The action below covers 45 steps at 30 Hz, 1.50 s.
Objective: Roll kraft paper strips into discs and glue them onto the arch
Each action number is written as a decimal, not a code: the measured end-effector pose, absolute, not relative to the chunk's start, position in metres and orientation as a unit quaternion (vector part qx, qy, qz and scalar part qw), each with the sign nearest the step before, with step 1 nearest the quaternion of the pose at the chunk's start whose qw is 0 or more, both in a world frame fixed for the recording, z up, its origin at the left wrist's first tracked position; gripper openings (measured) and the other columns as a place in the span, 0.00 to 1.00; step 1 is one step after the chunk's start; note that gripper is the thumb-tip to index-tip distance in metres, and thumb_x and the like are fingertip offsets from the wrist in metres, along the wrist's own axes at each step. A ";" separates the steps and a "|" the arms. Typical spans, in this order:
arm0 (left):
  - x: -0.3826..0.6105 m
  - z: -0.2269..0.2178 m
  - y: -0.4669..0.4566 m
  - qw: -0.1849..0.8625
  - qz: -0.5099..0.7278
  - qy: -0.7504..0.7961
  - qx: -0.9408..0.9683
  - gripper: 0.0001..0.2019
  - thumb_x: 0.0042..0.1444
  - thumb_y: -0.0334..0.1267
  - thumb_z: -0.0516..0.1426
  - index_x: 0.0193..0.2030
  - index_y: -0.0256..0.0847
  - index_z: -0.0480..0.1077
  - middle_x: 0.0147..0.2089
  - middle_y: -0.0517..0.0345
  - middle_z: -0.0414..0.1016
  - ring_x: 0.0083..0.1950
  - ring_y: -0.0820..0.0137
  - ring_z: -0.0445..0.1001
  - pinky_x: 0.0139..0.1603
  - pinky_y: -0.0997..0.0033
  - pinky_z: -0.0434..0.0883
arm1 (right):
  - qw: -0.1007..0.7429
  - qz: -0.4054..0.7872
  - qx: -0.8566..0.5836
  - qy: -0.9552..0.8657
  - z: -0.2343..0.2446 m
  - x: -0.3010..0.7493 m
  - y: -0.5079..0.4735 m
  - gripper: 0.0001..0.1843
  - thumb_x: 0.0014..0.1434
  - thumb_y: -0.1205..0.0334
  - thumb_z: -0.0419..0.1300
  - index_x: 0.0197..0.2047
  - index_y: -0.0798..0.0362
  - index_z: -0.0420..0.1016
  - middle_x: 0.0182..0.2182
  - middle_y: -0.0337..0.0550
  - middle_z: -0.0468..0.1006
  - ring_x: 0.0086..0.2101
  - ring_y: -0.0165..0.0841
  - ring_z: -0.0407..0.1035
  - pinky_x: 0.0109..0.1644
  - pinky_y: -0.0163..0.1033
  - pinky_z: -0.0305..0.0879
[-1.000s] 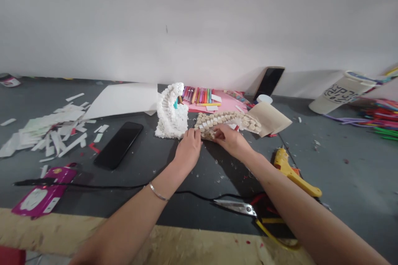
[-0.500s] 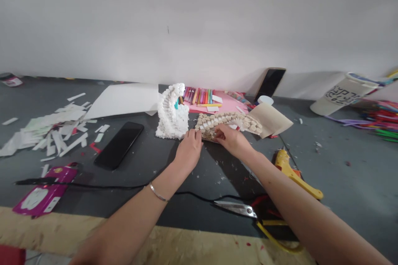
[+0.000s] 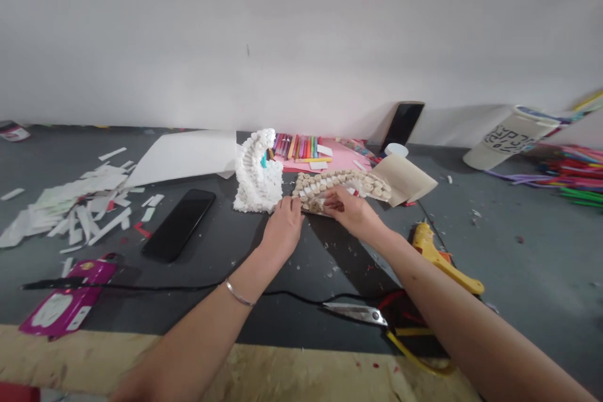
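Observation:
A beige craft model (image 3: 330, 182), covered in small rounded pieces with a row of white steps along it, lies on the dark table. My left hand (image 3: 285, 221) grips its near left corner with the fingers bent together. Over the model's front edge, my right hand (image 3: 352, 210) has thumb and fingertips pinched close to the rounded pieces; whatever is between them is too small to make out. Just left of the beige model stands a white, bumpy craft model (image 3: 257, 179) with a curved stair shape and a bit of teal inside.
A yellow glue gun (image 3: 443, 260) and scissors (image 3: 358, 313) lie near my right forearm, with a black cable (image 3: 188, 287) crossing in front. Left are a phone (image 3: 179, 226) and paper strips (image 3: 80, 201). Crayons (image 3: 301, 146), beige sandpaper-like sheet (image 3: 405, 179) and cup (image 3: 509, 138) sit behind.
The camera view has shifted slightly, so the table things appear a little displaced. Both hands stay at the beige model, with hardly any movement of the right fingers.

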<state>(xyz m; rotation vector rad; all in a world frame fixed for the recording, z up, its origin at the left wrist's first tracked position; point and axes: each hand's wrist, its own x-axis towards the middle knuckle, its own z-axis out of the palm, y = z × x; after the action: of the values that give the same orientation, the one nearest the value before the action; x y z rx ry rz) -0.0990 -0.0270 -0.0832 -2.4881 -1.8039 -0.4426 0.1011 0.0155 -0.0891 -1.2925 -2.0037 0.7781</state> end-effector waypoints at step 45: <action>-0.078 -0.055 0.006 -0.025 -0.241 -0.554 -0.796 0.05 0.60 0.31 0.55 0.34 0.40 0.70 0.36 0.52 0.72 0.43 0.61 0.70 0.46 0.62 0.68 | 0.422 0.213 -0.543 -0.694 -0.065 0.153 -0.099 0.11 0.63 0.57 0.57 0.29 0.50 0.67 0.21 0.36 0.77 0.22 0.29 0.71 0.27 0.31 0.62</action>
<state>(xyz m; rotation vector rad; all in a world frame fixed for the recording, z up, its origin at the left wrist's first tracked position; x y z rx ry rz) -0.0784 0.0064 -0.0545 -2.5436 -1.7695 -0.7686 0.1526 -0.0991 -0.0655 -1.3609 -1.7368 0.5338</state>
